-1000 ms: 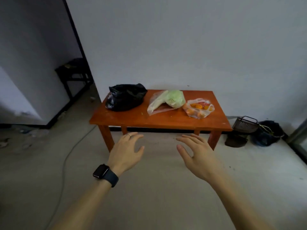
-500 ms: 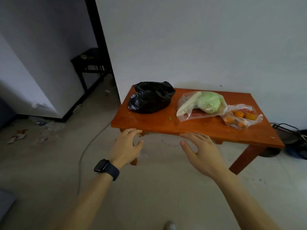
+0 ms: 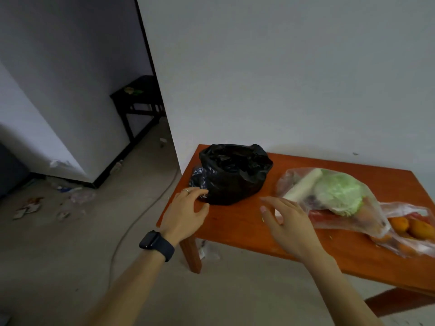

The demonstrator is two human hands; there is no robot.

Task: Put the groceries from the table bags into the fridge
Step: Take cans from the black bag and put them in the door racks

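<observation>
A black plastic bag sits at the left end of a low orange-brown table. To its right lies a clear bag with a green cabbage and a white radish. Another clear bag of oranges lies at the right edge. My left hand, with a ring and a dark watch, hovers over the table's left edge, fingertips at the black bag's lower left side. My right hand hovers open over the table between the two bags. Neither hand holds anything.
The table stands against a white wall. A dark side table stands in the doorway at the back left. Litter and a grey cable lie on the concrete floor to the left. No fridge is in view.
I have come closer to the table. Both hands have moved forward from its front edge to over the tabletop, the left one reaching the black bag.
</observation>
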